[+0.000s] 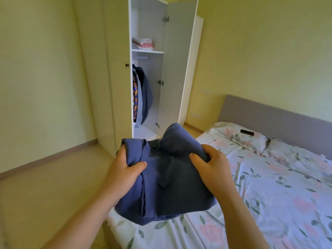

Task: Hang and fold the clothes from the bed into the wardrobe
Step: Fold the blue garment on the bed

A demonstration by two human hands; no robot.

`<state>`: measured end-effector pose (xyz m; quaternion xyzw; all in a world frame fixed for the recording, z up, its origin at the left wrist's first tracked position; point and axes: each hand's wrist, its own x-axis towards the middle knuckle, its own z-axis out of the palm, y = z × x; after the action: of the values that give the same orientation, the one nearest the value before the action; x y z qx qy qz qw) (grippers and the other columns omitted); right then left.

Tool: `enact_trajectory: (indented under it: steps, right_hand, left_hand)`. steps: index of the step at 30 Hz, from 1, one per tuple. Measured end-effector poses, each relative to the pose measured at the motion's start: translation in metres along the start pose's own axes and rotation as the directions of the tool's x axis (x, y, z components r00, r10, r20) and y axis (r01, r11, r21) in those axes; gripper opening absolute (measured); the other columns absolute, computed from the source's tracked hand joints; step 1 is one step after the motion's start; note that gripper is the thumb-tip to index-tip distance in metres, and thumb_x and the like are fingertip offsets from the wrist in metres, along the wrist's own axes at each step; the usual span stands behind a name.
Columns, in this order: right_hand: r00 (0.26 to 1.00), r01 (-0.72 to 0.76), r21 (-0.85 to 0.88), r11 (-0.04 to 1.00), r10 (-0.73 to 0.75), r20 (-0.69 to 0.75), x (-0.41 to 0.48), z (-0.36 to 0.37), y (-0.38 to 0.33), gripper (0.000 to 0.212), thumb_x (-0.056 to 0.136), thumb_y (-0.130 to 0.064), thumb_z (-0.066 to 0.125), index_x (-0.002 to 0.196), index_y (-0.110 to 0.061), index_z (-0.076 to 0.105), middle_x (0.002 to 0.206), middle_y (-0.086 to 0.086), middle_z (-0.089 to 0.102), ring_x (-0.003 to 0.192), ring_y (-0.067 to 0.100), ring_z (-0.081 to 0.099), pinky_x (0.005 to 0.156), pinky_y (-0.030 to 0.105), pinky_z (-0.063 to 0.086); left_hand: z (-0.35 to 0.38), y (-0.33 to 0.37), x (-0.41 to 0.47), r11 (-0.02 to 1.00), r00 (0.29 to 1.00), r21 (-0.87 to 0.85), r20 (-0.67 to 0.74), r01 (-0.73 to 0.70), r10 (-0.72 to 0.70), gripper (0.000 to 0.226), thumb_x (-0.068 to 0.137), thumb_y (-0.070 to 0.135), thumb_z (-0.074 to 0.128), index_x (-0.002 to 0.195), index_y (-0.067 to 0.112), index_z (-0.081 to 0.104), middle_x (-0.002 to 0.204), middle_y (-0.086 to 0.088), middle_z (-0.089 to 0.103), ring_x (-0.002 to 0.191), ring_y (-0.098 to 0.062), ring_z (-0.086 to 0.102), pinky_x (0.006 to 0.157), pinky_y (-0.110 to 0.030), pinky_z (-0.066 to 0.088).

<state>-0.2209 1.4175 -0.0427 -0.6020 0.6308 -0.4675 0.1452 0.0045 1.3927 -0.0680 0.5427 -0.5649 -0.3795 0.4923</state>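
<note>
Blue cloth fills the middle of your view: a folded garment (168,177), held up in both of your hands over the near corner of the bed (269,194) and lifted clear of the sheet. Your left hand (124,169) grips its left edge, with the thumb pressed on top and the fingers (122,150) curled round a thick fold. Your right hand (212,168) grasps the right edge in the same way, thumb on top and the rest wrapped round the far side. One upper corner of the garment stands up in a peak, and its lower edge sags toward you.

Beyond it stands the white wardrobe (118,87), its right door (177,69) swung open. A small pile of folded clothes (143,44), pink and white, lies on the shelf (147,51). Below the shelf, hanging clothes (143,94) in dark blue, grey-blue and a bright pattern crowd the left side of the compartment.

The bed wears a floral sheet. A pillow (251,141) lies against the grey headboard (269,112), and a small dark flat object (247,132) rests on it; you cannot tell what it is.
</note>
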Motion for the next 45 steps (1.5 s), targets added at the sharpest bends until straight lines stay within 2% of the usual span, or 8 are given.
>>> enact_trajectory:
  steps: [4,8,13,19,24,33,40,45]
  right_hand:
    - [0.999,0.043,0.026,0.999,-0.044,0.024,0.042,0.059,-0.019,0.01,0.086,-0.021,0.062,0.086,-0.03,0.065,0.072,-0.009,0.065,0.069,0.003,0.059,0.055,0.01,0.039]
    - [0.995,0.086,0.094,0.992,-0.09,0.044,0.091,0.122,-0.032,0.004,0.087,-0.02,0.064,0.085,-0.023,0.064,0.071,-0.006,0.064,0.064,0.003,0.058,0.055,0.008,0.042]
    - [0.98,0.139,0.153,0.978,-0.158,0.119,0.148,0.201,-0.069,0.017,0.088,-0.021,0.063,0.079,-0.035,0.061,0.069,-0.013,0.064,0.07,-0.006,0.06,0.056,0.005,0.042]
    - [0.97,0.127,0.208,0.97,-0.166,0.179,0.205,0.302,-0.11,0.014,0.09,-0.027,0.064,0.077,-0.03,0.063,0.063,-0.013,0.062,0.058,-0.003,0.056,0.052,0.008,0.044]
    - [0.989,0.069,0.187,0.98,-0.091,0.112,0.233,0.375,-0.128,0.013,0.089,-0.028,0.064,0.077,-0.031,0.063,0.065,-0.013,0.063,0.057,-0.001,0.056,0.053,0.01,0.041]
    - [0.998,-0.034,0.002,0.999,0.034,-0.058,0.301,0.431,-0.135,0.009,0.087,-0.021,0.064,0.084,-0.029,0.068,0.069,-0.013,0.064,0.066,-0.001,0.059,0.053,0.005,0.038]
    - [0.976,-0.122,0.005,0.992,0.121,-0.18,0.369,0.468,-0.099,0.012,0.084,-0.022,0.065,0.072,-0.022,0.064,0.062,-0.004,0.062,0.066,0.007,0.059,0.051,0.01,0.04]
    - [0.968,-0.145,0.041,0.989,0.15,-0.203,0.426,0.489,-0.09,0.011,0.086,-0.024,0.064,0.076,-0.026,0.065,0.06,-0.012,0.061,0.062,-0.003,0.058,0.057,0.011,0.038]
  left_hand:
    - [-0.041,-0.011,0.046,1.0,0.999,0.016,-0.049,-0.015,0.015,0.057,0.086,0.01,0.069,0.134,0.027,0.045,0.118,0.013,0.06,0.105,-0.008,0.058,0.092,-0.025,0.044]
    - [-0.083,-0.028,0.098,1.0,0.996,0.022,-0.088,0.009,-0.007,0.056,0.087,0.013,0.067,0.134,0.033,0.043,0.115,0.016,0.061,0.102,-0.005,0.06,0.077,-0.018,0.045]
    - [-0.151,-0.047,0.161,0.998,0.986,0.053,-0.161,0.041,-0.032,0.063,0.086,0.014,0.066,0.139,0.035,0.039,0.121,0.014,0.06,0.106,-0.009,0.06,0.085,-0.028,0.048]
    - [-0.231,-0.084,0.248,0.996,0.98,0.079,-0.196,0.039,-0.023,0.061,0.086,0.016,0.067,0.135,0.039,0.039,0.115,0.022,0.057,0.096,0.003,0.057,0.071,-0.016,0.042]
    - [-0.287,-0.109,0.327,0.996,0.993,0.092,-0.116,0.023,-0.012,0.062,0.085,0.014,0.066,0.137,0.037,0.038,0.118,0.015,0.057,0.102,-0.005,0.057,0.076,-0.021,0.043]
    - [-0.293,-0.128,0.463,0.995,0.989,0.096,0.148,-0.036,0.022,0.06,0.088,0.013,0.064,0.126,0.047,0.033,0.107,0.028,0.051,0.093,0.004,0.053,0.07,-0.012,0.039]
    - [-0.27,-0.138,0.56,0.988,0.962,0.14,0.271,-0.065,0.025,0.066,0.087,0.011,0.063,0.143,0.034,0.035,0.126,0.006,0.058,0.111,-0.017,0.058,0.096,-0.038,0.048]
    - [-0.255,-0.14,0.633,0.988,0.937,0.107,0.343,-0.11,0.067,0.063,0.088,0.01,0.063,0.132,0.047,0.035,0.113,0.022,0.058,0.101,-0.001,0.058,0.079,-0.02,0.046]
